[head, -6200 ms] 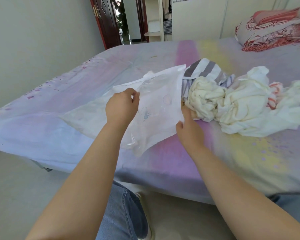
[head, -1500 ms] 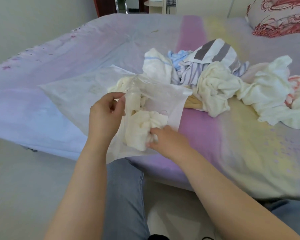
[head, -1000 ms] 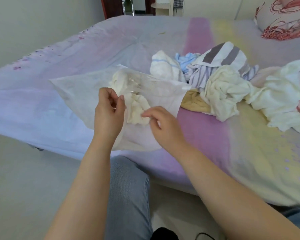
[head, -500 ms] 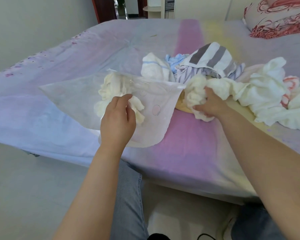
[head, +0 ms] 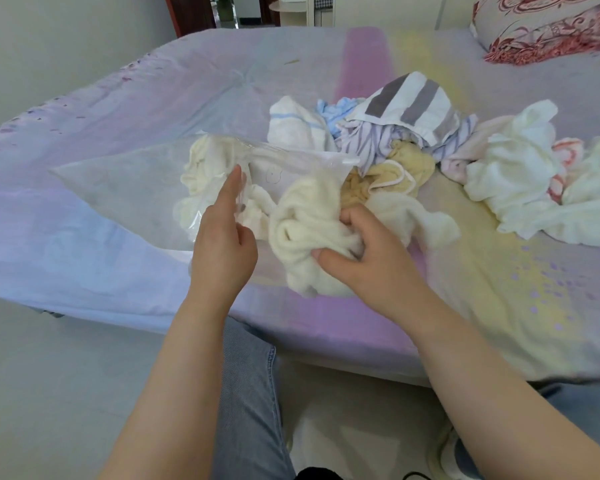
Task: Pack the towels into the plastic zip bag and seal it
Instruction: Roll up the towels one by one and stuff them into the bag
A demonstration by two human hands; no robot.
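While the left hand (head: 222,244) pinches the zip bag (head: 125,188) mouth wide, the right hand (head: 364,261), gripping a bunched cream towel (head: 305,237) just outside it, should feed it compactly past the rim.

A bed (head: 482,289) in pastel sheets stands on pale floor (head: 66,393) beside a plain wall (head: 66,46).

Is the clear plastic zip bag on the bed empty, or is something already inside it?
Not empty: the clear plastic zip bag holds one cream towel, visible through its film.
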